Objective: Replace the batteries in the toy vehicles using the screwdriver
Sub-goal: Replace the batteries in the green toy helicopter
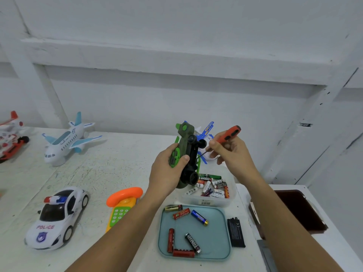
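Observation:
My left hand (167, 169) grips a green toy vehicle (187, 154), held up on its side above the table with its black underside and wheels facing right. My right hand (231, 152) holds an orange-handled screwdriver (229, 133), its thin tip touching the vehicle's underside. Below, a teal lid (216, 236) carries several loose batteries (199, 217). A clear box (216, 202) behind it is full of more batteries. A black battery cover (236, 232) lies just right of the lid.
On the white table stand a police car (57, 216), an orange and yellow toy phone (122, 203), a white and blue plane (68, 140) and a red and white toy (10, 140) at the far left. A blue and white toy (205, 132) sits behind the vehicle. A dark brown box (298, 211) lies right.

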A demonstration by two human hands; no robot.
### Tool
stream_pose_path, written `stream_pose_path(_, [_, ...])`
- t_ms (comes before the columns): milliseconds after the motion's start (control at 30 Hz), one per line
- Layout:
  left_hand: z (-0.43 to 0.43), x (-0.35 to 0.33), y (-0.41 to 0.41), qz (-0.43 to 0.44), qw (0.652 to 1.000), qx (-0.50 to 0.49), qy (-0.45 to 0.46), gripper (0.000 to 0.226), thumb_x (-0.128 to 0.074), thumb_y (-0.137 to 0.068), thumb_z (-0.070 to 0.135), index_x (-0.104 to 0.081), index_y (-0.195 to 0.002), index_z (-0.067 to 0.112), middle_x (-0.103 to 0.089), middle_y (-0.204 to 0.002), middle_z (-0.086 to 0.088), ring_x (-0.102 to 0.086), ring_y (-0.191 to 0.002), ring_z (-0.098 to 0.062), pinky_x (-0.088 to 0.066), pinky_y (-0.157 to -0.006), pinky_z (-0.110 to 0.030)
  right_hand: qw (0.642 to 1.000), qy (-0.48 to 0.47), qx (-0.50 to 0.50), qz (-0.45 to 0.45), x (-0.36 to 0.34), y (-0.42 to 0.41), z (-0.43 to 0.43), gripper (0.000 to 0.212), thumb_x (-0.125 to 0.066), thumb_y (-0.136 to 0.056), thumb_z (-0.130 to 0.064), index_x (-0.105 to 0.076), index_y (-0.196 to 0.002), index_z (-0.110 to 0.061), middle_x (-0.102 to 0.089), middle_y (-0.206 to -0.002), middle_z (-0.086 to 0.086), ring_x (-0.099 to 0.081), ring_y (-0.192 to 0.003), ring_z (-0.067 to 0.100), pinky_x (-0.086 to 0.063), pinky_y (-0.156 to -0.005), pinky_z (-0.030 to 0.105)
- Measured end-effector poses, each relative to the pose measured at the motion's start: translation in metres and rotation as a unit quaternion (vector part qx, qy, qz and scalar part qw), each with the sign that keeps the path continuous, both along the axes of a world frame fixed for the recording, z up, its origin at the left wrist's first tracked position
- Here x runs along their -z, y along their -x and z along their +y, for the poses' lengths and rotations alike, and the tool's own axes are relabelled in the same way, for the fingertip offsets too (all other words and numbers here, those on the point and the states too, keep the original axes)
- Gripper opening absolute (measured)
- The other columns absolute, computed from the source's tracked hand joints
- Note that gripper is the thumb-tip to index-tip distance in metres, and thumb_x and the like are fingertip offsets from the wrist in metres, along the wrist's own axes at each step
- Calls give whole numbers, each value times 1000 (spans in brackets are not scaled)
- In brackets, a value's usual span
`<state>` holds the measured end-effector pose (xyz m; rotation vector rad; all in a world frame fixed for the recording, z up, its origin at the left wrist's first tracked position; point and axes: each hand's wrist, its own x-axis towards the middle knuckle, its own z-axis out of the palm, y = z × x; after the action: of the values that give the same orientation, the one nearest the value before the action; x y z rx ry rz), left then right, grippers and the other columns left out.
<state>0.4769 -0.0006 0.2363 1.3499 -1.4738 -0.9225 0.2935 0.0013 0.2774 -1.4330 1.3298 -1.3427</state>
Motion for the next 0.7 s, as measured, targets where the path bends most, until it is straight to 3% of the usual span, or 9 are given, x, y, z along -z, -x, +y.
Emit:
stream_pose_path(133, [-1, -1, -2, 20, 1000, -20, -13, 42, -63, -94, 35, -55, -135, 28, -60, -118, 13, -60, -110, -20, -49, -100, -43, 997, -36, 21, -62, 4, 7, -1, 6, -57, -96, -18, -56, -94, -12, -68, -77, 12, -63, -64, 23, -49, -50, 29])
stream_pose_path(267, [-3, -4, -7, 79, 996, -35, -15, 25, -62, -96, 30, -59, -120, 33, -61, -100, 28, -65, -102, -19, -53, -92, -41, 989, -112, 23, -91, 8, 13, 0, 11, -57, -97, -17, -54, -97, -7, -60, -72, 12, -61, -55, 21, -53, -47, 30])
stream_pose_path(367, [-5, -8, -15, 136, 989, -48, -21, 19, -61, -97, 33, -61, -115, 38, -66, -106, 17, -68, -92, -25, -53, -62, -35, 977, -192, -8, -92, 12, 13, 2, 18, -60, -94, -10, -52, -107, -1, -57, -75, 14, -61, -53, 21, -56, -49, 31])
stream_pose_path(433, [-5, -16, -24, 184, 980, -58, -39, 14, -59, -98, 33, -61, -109, 41, -67, -112, 7, -70, -80, -26, -51, -52, -38, 970, -221, -26, -94, 14, 6, 3, 25, -61, -92, -4, -48, -113, 1, -56, -76, 15, -61, -52, 21, -56, -48, 30])
stream_pose_path(500, [-3, -26, -37, 228, 970, -65, -59, 11, -56, -99, 32, -61, -106, 40, -69, -111, 1, -72, -76, -20, -56, -60, -55, 969, -232, -40, -73, 15, -10, 3, 28, -62, -91, -2, -48, -114, 2, -56, -76, 15, -61, -50, 21, -55, -46, 29])
stream_pose_path(533, [-3, -29, -45, 241, 966, -68, -65, 11, -55, -100, 33, -61, -107, 38, -70, -110, -1, -72, -78, -18, -57, -66, -58, 970, -233, -49, -55, 16, -21, 2, 28, -63, -91, -2, -48, -114, 3, -56, -74, 15, -60, -49, 21, -54, -45, 28])
stream_pose_path(700, [-4, -38, -91, 271, 957, -69, -74, 22, -53, -100, 36, -60, -120, 32, -69, -116, -6, -72, -97, -24, -62, -68, -48, 958, -249, -107, 97, 28, -87, -1, 27, -70, -86, -4, -52, -105, 5, -60, -62, 14, -59, -43, 20, -51, -42, 28])
